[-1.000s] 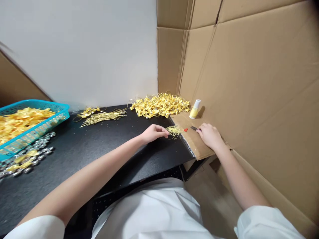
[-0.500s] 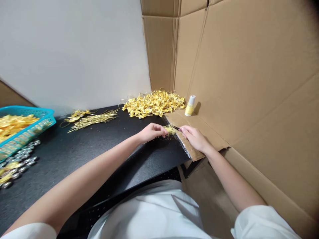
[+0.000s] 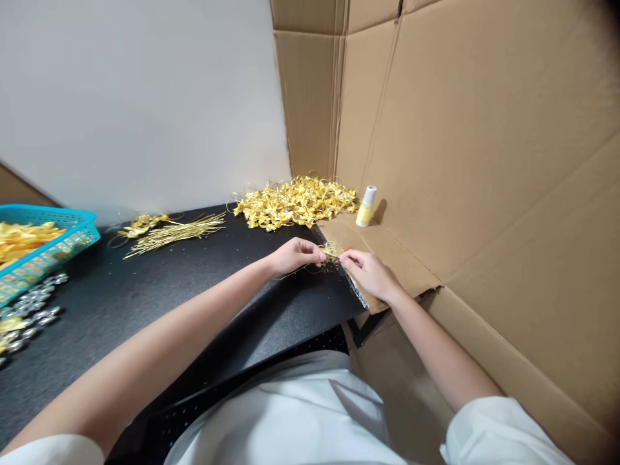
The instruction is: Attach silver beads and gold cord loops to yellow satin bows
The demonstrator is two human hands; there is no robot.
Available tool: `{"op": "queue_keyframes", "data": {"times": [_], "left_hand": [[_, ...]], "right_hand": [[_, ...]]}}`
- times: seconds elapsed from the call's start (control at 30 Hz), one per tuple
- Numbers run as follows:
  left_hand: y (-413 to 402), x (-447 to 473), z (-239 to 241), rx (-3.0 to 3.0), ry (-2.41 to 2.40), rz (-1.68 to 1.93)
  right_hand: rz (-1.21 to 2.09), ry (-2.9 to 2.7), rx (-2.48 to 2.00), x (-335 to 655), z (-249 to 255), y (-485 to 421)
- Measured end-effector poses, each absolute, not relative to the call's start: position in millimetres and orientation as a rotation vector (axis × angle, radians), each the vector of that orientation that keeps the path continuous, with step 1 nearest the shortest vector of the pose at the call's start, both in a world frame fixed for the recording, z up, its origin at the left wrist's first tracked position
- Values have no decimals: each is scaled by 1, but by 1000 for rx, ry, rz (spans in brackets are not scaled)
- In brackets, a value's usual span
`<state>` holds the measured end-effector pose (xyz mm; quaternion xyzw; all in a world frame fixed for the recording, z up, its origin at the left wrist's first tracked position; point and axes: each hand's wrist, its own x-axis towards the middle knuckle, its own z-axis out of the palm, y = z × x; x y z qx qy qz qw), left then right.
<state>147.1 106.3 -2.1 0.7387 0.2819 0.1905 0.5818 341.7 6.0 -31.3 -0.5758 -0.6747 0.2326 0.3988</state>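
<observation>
My left hand [image 3: 296, 256] is closed in a pinch on a thin gold cord [image 3: 331, 257], whose tail trails down to the left over the black tabletop. Facing it, my right hand [image 3: 367, 272] has thumb and forefinger pressed together at the cord's other side, a small gap from the left fingertips. A small red bit [image 3: 348, 249] shows just behind the right fingers; what it belongs to is hidden. Under and behind the fingertips lies a tangle of yellow thread scraps [image 3: 330, 247], at the edge of a cardboard sheet [image 3: 402, 258].
Yellow ribbon bows [image 3: 300, 201] with cord loops are heaped at the back. A thread spool [image 3: 365, 206] stands upright on the cardboard. Cut gold cords [image 3: 177, 235] lie to the left. Beyond are a blue basket [image 3: 72, 223] of yellow ribbon pieces and shiny silver beads [image 3: 36, 307].
The dark, thin tool in my right hand has gone from sight. My right hand has moved slightly left, its fingertips now on the cord. The left hand stays nearly still.
</observation>
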Motion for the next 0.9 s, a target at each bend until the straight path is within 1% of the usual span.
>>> {"op": "queue_keyframes", "data": {"times": [0.27, 0.57, 0.77, 0.9], "left_hand": [[109, 147, -3, 1748, 653, 408], [110, 142, 1, 1752, 661, 418], [110, 142, 1, 1755, 620, 403], [110, 142, 1, 1760, 592, 397]], "right_hand": [[569, -1647, -1453, 340, -36, 9], [445, -1567, -1529, 368, -32, 7], [559, -1729, -1412, 348, -24, 1], [559, -1757, -1398, 339, -25, 2]]}}
